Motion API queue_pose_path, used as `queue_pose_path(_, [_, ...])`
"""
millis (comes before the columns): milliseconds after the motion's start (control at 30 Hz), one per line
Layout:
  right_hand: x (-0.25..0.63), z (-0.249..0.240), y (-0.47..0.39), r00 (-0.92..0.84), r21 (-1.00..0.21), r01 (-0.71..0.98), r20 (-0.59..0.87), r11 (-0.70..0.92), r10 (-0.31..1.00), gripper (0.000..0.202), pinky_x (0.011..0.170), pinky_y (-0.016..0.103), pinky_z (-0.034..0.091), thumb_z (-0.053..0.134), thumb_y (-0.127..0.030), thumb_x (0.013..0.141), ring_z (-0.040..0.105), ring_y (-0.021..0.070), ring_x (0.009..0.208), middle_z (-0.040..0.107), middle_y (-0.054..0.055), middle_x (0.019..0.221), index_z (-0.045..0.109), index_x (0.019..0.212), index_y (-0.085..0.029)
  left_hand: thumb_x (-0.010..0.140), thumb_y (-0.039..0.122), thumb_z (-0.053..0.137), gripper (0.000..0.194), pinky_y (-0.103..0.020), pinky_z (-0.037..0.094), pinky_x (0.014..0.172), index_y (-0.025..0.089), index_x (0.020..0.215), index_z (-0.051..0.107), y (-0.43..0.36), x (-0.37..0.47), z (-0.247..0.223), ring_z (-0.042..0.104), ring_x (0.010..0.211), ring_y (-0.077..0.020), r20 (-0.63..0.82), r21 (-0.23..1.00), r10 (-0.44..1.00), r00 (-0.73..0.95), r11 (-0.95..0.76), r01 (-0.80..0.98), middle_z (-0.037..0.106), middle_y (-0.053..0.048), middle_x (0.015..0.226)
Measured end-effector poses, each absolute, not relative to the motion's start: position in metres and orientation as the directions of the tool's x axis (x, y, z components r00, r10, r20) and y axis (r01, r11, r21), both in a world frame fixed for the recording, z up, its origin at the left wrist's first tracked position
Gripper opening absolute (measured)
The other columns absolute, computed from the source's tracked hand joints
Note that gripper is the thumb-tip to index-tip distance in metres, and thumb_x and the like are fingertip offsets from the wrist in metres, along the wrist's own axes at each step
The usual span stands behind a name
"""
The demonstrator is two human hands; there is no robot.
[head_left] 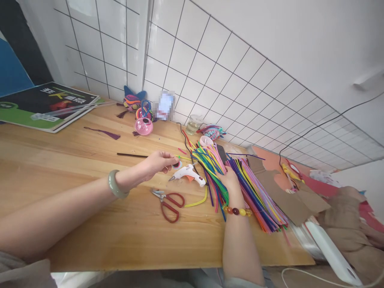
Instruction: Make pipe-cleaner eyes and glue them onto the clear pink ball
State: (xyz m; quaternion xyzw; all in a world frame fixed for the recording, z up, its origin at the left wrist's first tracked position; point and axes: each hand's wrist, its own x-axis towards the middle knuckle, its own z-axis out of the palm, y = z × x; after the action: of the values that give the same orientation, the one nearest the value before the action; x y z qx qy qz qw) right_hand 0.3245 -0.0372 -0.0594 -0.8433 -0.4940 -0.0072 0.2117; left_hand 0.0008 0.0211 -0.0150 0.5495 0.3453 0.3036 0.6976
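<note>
My left hand (160, 163) is closed in a pinch on a small round coil (177, 164) with dark, pink and white rings and a bit of green on top. It hovers just left of a white hot glue gun (189, 174) lying on the table. My right hand (231, 185) lies among the coloured pipe cleaners (207, 160), its thumb and fingers bent around some of them; the fingertips are partly hidden. A second bundle of pipe cleaners (261, 196) spreads to its right. Red-handled scissors (169, 204) lie partly open in front of the glue gun.
Along the wall stand a blue-eared craft head (134, 100), a pink dish (143, 126), a blurred phone (165, 106), a glass of liquid (193, 125) and a striped craft piece (212, 132). Books (48, 106) lie left, a purple tassel (105, 133) nearer, cardboard (282, 192) right.
</note>
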Motion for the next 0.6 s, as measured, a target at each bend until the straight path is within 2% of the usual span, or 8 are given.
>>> queue_pose_path(100, [0.322,-0.057,-0.036,0.542,-0.361,0.826,0.295,-0.433,0.787,0.04,0.074,0.032,0.045,0.053,-0.036,0.078,0.063,0.0261,0.089,0.066,0.018,0.099,0.056,0.107,-0.008,0.063,0.039,0.07,0.029,-0.02,0.03,0.046,0.011,0.069,0.065,0.022,0.001,-0.017,0.042,0.052,-0.0067,-0.154,0.974,0.8,0.581,0.22,-0.045,0.061,-0.004,0.067])
queue_pose_path(167, [0.321,-0.055,-0.036,0.553,-0.368,0.823,0.344,-0.432,0.759,0.034,0.075,0.033,0.044,0.049,-0.031,0.08,0.062,0.0265,0.089,0.065,0.017,0.097,0.054,0.105,-0.009,0.064,0.039,0.07,0.029,-0.02,0.03,0.046,0.011,0.069,0.064,0.022,0.002,-0.017,0.042,0.052,-0.0067,-0.149,0.975,0.8,0.582,0.217,-0.048,0.061,-0.004,0.067])
queue_pose_path(300, [0.317,-0.053,-0.036,0.517,-0.362,0.85,0.436,-0.383,0.737,0.027,0.077,0.034,0.042,0.052,-0.017,0.073,0.058,0.0249,0.091,0.057,0.014,0.103,0.053,0.1,-0.014,0.064,0.038,0.07,0.029,-0.02,0.03,0.046,0.01,0.069,0.065,0.022,0.001,-0.016,0.042,0.052,-0.0066,-0.152,0.976,0.804,0.574,0.216,-0.043,0.059,-0.003,0.063])
queue_pose_path(400, [0.313,-0.053,-0.035,0.438,-0.342,0.89,0.462,-0.301,0.771,0.023,0.078,0.032,0.042,0.048,-0.007,0.069,0.059,0.021,0.088,0.052,0.011,0.11,0.058,0.086,-0.018,0.064,0.037,0.07,0.028,-0.02,0.03,0.045,0.01,0.069,0.065,0.02,0.001,-0.015,0.042,0.051,-0.0066,-0.151,0.975,0.804,0.576,0.217,-0.048,0.058,-0.002,0.061])
queue_pose_path(467, [0.311,-0.054,-0.034,0.389,-0.336,0.909,0.473,-0.246,0.791,0.025,0.08,0.032,0.043,0.046,-0.004,0.068,0.059,0.0205,0.089,0.052,0.009,0.111,0.06,0.083,-0.019,0.063,0.037,0.071,0.028,-0.02,0.03,0.045,0.01,0.068,0.065,0.019,0.001,-0.014,0.042,0.05,-0.0065,-0.149,0.974,0.805,0.574,0.219,-0.054,0.058,-0.002,0.061])
queue_pose_path(533, [0.31,-0.055,-0.033,0.367,-0.343,0.916,0.501,-0.21,0.784,0.031,0.082,0.033,0.044,0.048,-0.006,0.07,0.057,0.0223,0.095,0.052,0.011,0.111,0.06,0.095,-0.018,0.062,0.037,0.071,0.028,-0.02,0.03,0.045,0.01,0.067,0.064,0.018,0.001,-0.012,0.042,0.05,-0.0063,-0.155,0.972,0.802,0.576,0.227,-0.055,0.059,-0.003,0.062])
queue_pose_path(600, [0.31,-0.055,-0.032,0.365,-0.359,0.915,0.54,-0.184,0.758,0.041,0.081,0.035,0.045,0.052,-0.011,0.072,0.057,0.0224,0.094,0.05,0.013,0.113,0.052,0.113,-0.016,0.062,0.037,0.071,0.028,-0.02,0.031,0.045,0.01,0.066,0.064,0.017,0.002,-0.011,0.042,0.05,-0.0061,-0.163,0.97,0.795,0.584,0.236,-0.052,0.061,-0.003,0.066])
